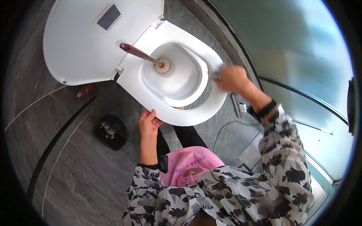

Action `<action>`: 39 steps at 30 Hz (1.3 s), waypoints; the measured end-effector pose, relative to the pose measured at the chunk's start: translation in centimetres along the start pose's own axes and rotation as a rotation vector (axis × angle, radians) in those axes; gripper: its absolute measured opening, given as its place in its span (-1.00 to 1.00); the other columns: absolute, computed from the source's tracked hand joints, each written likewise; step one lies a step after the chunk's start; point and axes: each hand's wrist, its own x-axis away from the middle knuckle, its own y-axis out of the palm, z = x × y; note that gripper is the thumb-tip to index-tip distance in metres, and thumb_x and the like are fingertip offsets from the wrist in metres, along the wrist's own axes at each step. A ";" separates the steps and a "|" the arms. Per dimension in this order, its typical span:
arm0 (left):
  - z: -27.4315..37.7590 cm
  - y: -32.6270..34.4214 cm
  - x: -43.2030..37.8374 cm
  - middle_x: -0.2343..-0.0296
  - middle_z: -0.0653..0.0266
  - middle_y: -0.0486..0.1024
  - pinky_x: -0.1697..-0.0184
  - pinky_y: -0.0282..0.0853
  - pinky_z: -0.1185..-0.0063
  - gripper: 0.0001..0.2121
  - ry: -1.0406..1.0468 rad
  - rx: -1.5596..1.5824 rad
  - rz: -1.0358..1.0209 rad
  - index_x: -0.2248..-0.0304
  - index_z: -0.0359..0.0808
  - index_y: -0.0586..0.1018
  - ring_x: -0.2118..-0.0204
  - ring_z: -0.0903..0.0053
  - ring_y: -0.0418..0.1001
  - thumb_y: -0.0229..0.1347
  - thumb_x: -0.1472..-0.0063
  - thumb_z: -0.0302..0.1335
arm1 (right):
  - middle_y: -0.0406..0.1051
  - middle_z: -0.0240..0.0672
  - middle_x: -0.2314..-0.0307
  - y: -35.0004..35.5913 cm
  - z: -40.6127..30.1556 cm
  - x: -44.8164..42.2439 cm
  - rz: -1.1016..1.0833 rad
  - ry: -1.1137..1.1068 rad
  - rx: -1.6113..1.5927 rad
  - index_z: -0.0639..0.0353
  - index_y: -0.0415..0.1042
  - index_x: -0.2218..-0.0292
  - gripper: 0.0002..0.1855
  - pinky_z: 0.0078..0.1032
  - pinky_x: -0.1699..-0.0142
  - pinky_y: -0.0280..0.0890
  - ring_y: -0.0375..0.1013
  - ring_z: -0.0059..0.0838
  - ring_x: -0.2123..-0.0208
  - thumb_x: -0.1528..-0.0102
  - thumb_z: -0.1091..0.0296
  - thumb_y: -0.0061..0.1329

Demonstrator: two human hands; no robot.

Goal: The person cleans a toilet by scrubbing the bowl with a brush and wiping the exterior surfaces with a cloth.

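Note:
My left hand (149,121) grips the near left edge of a white toilet seat (195,116), thumb on top and fingers underneath. The seat is tilted up off the toilet bowl (183,75), with a gap showing between them. On the seat's right side, my right hand (234,76) presses a small grey scrubbing pad (215,74), too blurred to name more exactly. A toilet brush (138,53) with a dark red handle leans in the bowl, its white bristle head down at the drain. Behind it the toilet lid (82,42) stands raised and bears a printed label.
A black waste bin (111,132) holding scraps of paper stands on the grey tiled floor to the left. Beyond it lies a red bottle (84,91). A floor squeegee (237,106) rests at right, near a frosted glass panel (299,50) and a thin hose (226,124).

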 end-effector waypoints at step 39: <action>-1.4 2.0 -1.8 0.35 0.25 0.46 0.32 0.43 0.48 -0.80 -0.090 -0.191 0.082 0.26 -0.25 0.40 0.32 0.38 0.47 0.10 -0.11 -0.47 | 0.35 -0.39 0.37 25.6 -2.8 3.5 -0.340 0.275 -2.596 0.12 0.24 0.10 -0.57 -0.43 0.27 0.32 0.38 -0.46 0.39 0.06 0.38 -0.08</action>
